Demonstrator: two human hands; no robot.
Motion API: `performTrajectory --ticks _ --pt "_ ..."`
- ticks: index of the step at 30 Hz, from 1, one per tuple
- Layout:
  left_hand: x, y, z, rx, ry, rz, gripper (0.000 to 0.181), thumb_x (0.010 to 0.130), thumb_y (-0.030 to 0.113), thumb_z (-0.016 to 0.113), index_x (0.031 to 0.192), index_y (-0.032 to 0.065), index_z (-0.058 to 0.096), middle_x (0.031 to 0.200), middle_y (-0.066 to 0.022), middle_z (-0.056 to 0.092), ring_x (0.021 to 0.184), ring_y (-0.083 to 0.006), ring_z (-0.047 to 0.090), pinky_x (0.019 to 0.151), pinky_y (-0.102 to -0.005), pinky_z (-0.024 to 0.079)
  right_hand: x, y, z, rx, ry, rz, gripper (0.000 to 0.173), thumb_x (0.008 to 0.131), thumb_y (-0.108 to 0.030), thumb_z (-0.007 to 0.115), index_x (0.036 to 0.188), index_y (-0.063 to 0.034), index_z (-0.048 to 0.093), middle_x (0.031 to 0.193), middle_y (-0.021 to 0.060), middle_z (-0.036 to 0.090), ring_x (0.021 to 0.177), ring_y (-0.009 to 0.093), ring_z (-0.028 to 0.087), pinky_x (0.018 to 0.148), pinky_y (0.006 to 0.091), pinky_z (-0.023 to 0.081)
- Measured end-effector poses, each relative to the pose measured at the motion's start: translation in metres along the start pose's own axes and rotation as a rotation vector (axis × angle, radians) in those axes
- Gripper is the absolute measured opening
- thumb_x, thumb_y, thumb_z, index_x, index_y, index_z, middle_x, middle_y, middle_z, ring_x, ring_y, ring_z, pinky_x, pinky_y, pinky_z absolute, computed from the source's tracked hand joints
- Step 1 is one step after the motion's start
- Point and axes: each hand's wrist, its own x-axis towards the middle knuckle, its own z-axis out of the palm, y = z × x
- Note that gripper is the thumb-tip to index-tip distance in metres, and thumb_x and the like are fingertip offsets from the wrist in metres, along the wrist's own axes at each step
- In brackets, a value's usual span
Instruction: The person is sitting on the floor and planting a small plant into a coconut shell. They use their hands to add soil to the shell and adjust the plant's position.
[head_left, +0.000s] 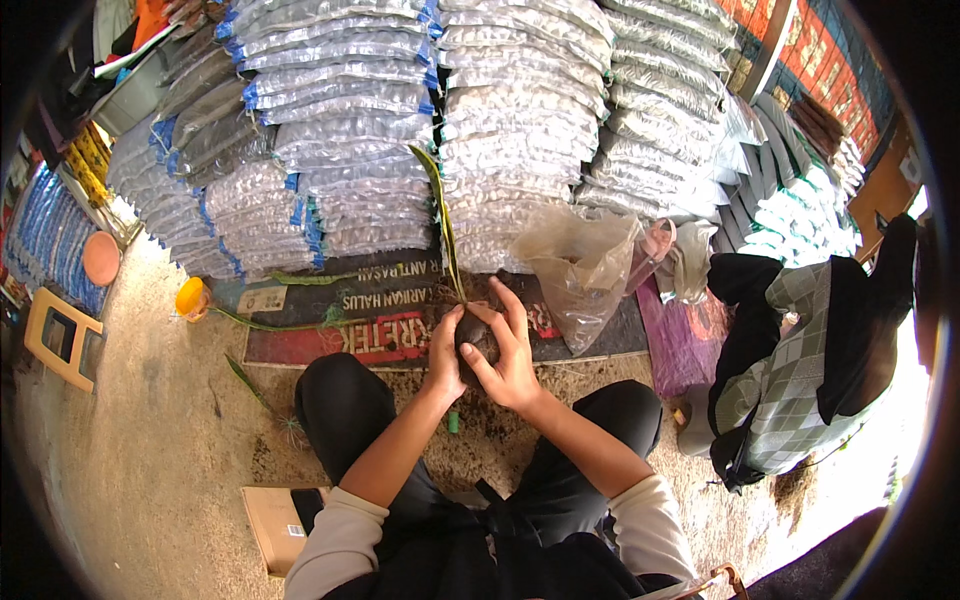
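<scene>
Between my legs, my left hand (445, 358) and my right hand (504, 349) cup a dark, rounded root ball (471, 330) from both sides. My right thumb presses on its near face. Out of its top rises a long, narrow snake plant leaf (448, 232) with yellowish edges, tilted slightly left. My fingers hide much of the root ball. Beneath and beyond my hands lies a printed sheet (292, 345) strewn with dark soil. Just below my hands, a small green cylinder (453, 422) is on the floor.
A clear plastic bag (581, 300) with dark contents stands right of my hands. Loose leaves (315, 279) and an orange cup (193, 298) lie left. Stacked bags of pebbles (517, 135) form a wall ahead. A person (787, 367) is at right; a stool (64, 339) stands far left.
</scene>
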Motion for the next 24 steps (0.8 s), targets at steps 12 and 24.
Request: performTrajectory --ticks 12,24 --pt "-0.010 0.016 0.016 -0.094 0.128 0.072 0.060 0.092 0.055 0.034 0.123 0.0059 0.049 0.117 -0.0112 0.055 0.112 -0.0240 0.052 0.097 -0.0419 0.042 0.012 0.001 -0.011 0.037 -0.089 0.102 0.074 0.067 -0.019 0.076 0.129 0.0002 0.040 0.123 0.0216 0.047 0.113 0.037 0.049 0.095 0.0415 0.041" --pt "-0.005 0.023 0.019 -0.096 -0.119 0.157 0.052 0.092 0.045 0.034 0.123 0.0069 0.052 0.125 -0.0073 0.054 0.113 -0.0207 0.051 0.101 -0.0385 0.037 -0.002 -0.006 -0.001 -0.060 -0.050 0.017 0.070 0.074 -0.031 0.070 0.129 -0.0010 0.040 0.138 0.0234 0.029 0.132 0.040 0.024 0.105 0.0509 0.022"
